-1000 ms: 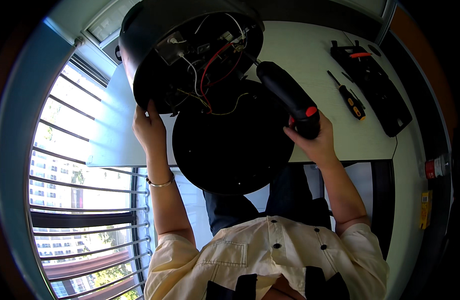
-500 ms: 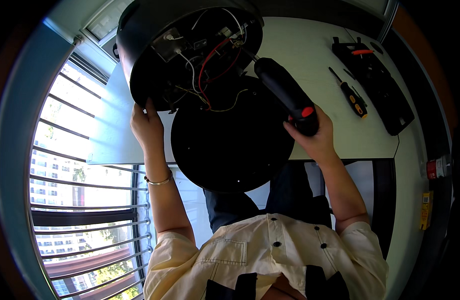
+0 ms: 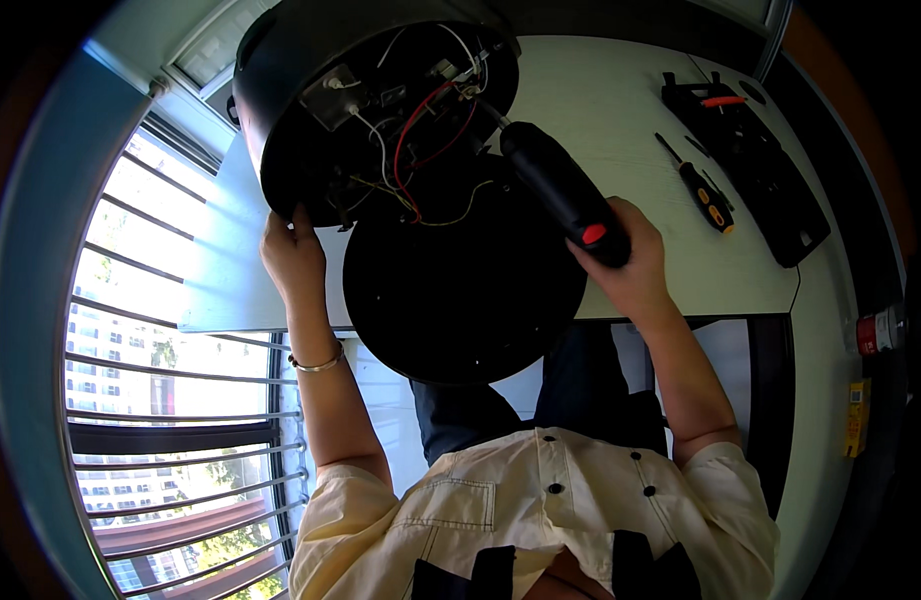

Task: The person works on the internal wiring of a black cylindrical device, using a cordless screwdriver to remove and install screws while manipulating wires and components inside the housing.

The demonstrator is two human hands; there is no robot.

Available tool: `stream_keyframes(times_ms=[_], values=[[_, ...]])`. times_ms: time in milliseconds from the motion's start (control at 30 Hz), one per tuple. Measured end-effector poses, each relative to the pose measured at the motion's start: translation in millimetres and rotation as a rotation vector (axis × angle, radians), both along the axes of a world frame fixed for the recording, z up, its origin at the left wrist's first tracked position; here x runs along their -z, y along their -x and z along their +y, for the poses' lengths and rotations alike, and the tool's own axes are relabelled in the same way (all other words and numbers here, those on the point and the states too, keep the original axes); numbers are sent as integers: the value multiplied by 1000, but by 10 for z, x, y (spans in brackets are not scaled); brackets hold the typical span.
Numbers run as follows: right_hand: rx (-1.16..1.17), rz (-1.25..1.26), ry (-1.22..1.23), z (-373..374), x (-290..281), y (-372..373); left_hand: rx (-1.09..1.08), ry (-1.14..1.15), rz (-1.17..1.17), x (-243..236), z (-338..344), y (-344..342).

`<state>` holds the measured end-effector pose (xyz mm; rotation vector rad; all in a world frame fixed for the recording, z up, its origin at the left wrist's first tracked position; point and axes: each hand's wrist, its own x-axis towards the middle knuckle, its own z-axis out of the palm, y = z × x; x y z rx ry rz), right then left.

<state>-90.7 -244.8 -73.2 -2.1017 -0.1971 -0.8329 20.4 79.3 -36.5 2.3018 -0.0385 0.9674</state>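
Note:
A round black appliance housing (image 3: 265, 110) is tipped with its open underside facing me, showing red, white and yellow wires and small metal parts inside. Below it is a round black cover (image 3: 460, 310), reaching past the table's front edge; a yellow wire (image 3: 455, 215) runs over its top. My left hand (image 3: 294, 255) grips the lower left rim of the housing, fingertips partly hidden. In my right hand (image 3: 635, 265) is a black cordless screwdriver (image 3: 555, 180) with a red button. Its bit points into the right part of the housing, near the wires; whether it touches a screw I cannot tell.
On the white table (image 3: 620, 110) to the right lie a yellow-and-black screwdriver (image 3: 705, 195) and an open black tool case (image 3: 750, 165) with a red-orange tool (image 3: 723, 101) on it. Farther right are a bottle (image 3: 877, 331) and a yellow box (image 3: 856, 418). A barred window is at left.
The cordless screwdriver and my right hand have shifted slightly left and tilted a little. My left hand keeps its hold on the housing's rim.

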Motion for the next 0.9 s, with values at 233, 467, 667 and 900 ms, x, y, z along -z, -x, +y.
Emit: stream_keyframes(times_ms=[233, 467, 667, 900], values=[[26, -52, 10, 33, -7, -18, 22, 30, 3, -15, -13, 16], [72, -136, 135, 40, -80, -8, 14, 17, 16, -16, -2, 15], [133, -205, 332, 33, -221, 11, 22, 13, 5, -14, 5, 8], [249, -328, 533, 22, -223, 10, -3, 10, 31, -39, -20, 26]])
